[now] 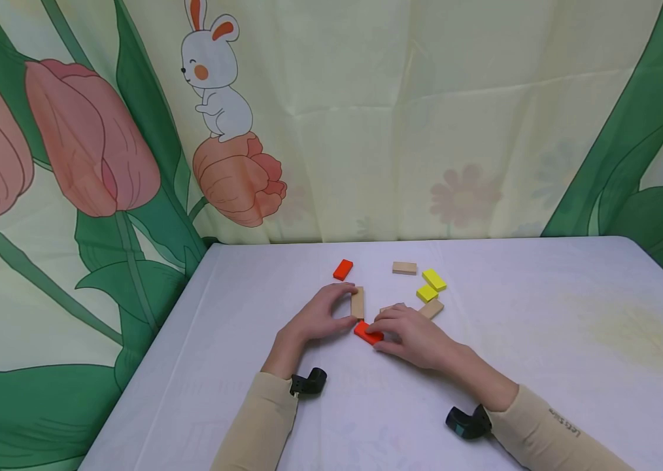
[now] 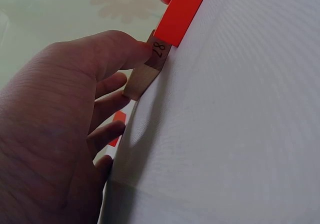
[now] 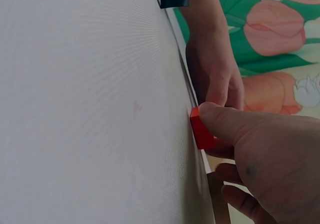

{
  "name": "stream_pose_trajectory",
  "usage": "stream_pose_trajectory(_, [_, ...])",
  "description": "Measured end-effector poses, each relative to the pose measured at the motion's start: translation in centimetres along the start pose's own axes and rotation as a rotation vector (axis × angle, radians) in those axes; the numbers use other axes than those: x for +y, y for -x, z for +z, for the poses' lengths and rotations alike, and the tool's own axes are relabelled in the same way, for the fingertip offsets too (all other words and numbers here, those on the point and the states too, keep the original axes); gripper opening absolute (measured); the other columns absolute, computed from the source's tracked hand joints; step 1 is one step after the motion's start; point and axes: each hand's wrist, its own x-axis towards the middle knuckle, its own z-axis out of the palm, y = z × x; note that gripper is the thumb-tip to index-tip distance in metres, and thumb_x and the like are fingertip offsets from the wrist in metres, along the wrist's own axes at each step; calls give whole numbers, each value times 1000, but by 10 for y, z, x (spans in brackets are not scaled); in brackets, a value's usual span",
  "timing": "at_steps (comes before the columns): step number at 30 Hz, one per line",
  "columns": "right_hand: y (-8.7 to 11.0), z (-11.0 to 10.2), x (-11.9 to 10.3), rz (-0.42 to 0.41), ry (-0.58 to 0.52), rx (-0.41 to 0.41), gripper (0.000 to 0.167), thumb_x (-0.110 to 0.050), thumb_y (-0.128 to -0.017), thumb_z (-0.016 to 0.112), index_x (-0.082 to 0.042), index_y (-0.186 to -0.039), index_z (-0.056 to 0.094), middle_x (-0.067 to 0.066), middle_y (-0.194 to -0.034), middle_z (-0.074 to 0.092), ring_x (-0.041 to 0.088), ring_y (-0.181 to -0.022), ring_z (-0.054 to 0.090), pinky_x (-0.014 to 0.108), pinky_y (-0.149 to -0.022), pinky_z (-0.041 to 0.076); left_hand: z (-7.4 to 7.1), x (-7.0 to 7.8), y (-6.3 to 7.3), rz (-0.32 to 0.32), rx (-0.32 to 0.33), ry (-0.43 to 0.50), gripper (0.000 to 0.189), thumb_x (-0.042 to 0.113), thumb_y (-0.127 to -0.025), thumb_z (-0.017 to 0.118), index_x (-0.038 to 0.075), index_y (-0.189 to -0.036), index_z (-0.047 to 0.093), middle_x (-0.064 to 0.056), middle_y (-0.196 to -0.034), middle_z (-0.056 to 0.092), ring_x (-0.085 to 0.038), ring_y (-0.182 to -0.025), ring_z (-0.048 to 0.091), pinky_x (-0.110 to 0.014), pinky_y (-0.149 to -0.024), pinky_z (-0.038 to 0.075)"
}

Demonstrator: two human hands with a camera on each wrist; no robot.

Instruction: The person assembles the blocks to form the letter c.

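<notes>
Head view: left hand (image 1: 316, 316) pinches a tan rectangular wooden block (image 1: 357, 303) by its ends on the white tablecloth (image 1: 543, 294); right hand (image 1: 418, 335) pinches a red rectangular block (image 1: 363, 331) at that block's near end, where an uneven push could skew both

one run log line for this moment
left hand: pinches wooden block | right hand: pinches red block by wooden block's near end | yellow blocks: on table

Beige sleeves (image 1: 262, 418), dark lettering (image 1: 564, 422) along the right one, black wrist cameras (image 1: 314, 381) at both cuffs (image 1: 275, 384).
</notes>
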Motion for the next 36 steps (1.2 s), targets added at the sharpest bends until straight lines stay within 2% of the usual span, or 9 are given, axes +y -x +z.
stream_pose_trajectory(14, [-2,6,-4,-2,49,37,32,-25,-87,80,-16,-118,75,-4,-110,69,19,-107,60,45,-96,49,0,0,-1,54,-9,1,56,25,-91,71,15,-144,54,-1,-150,48,-22,-140,39,-44,-115,32])
stream_pose_trajectory(29, [-3,6,-6,-27,56,69,30,-23,-87,81,-14,-115,76,-4,-107,70,19,-105,61,44,-97,49,1,-1,-1,46,-7,-1,56,26,-92,70,16,-144,54,-1,-149,50,-21,-140,39,-43,-116,31])
stream_pose_trajectory(36, [-4,7,-7,-8,66,68,31,-25,-87,81,-15,-116,76,-3,-108,70,19,-105,60,41,-93,51,-1,0,-1,49,-1,4,56,24,-91,71,14,-144,54,-2,-148,50,-22,-139,40,-43,-116,32])
